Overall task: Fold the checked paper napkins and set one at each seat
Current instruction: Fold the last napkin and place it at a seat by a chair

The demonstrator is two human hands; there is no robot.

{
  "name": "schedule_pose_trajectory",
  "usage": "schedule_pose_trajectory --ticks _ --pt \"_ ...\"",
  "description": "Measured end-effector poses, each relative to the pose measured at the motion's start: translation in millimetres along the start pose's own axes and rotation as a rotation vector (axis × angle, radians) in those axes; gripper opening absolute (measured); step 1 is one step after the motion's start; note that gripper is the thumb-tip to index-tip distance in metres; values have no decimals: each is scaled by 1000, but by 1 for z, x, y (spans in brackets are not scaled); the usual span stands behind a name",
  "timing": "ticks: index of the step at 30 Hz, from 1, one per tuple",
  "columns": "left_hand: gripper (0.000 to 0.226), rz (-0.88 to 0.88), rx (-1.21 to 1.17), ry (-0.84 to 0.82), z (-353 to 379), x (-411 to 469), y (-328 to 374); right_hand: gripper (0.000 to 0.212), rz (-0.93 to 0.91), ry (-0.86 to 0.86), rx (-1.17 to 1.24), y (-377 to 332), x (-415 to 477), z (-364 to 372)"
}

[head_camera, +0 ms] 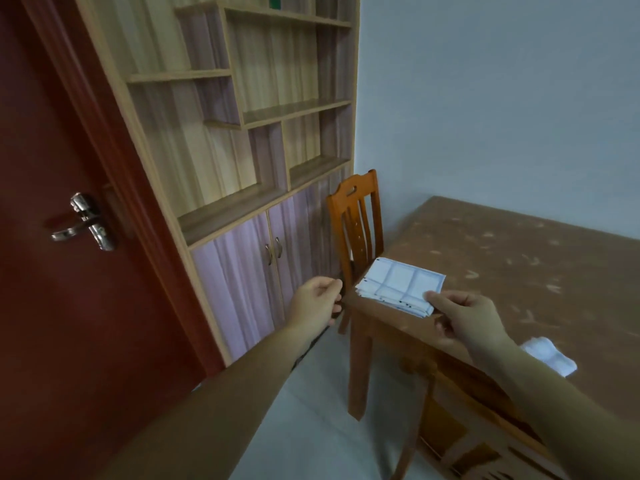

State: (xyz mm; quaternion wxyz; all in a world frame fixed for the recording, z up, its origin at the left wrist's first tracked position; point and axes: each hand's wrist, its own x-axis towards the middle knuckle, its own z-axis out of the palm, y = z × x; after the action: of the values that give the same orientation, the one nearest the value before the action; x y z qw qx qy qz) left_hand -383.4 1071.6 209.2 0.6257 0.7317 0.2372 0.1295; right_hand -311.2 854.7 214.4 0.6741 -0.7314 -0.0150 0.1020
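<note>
Indoors, checked napkins (401,284) on brown table (519,258)

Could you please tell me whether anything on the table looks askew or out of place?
Slightly. The checked napkin stack lies skewed at the table corner, its layers fanned unevenly along one edge, while the right hand pinches its near corner. A white folded piece lies apart beside the right forearm.

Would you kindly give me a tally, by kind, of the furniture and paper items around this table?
table: 1
chairs: 2, the far chair and the near chair, which is partly out of frame
checked napkin stack: 1
folded white napkin: 1
Total: 5
</note>
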Motion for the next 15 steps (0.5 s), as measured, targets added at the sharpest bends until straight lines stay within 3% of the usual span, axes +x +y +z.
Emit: schedule_pose_trajectory --ticks 9,15 --pt "24 117 317 -141 -13 146 1 15 93 136 26 8 119 52" --pt "46 396 730 -302 -20 248 -13 12 126 264 -19 0 179 86"
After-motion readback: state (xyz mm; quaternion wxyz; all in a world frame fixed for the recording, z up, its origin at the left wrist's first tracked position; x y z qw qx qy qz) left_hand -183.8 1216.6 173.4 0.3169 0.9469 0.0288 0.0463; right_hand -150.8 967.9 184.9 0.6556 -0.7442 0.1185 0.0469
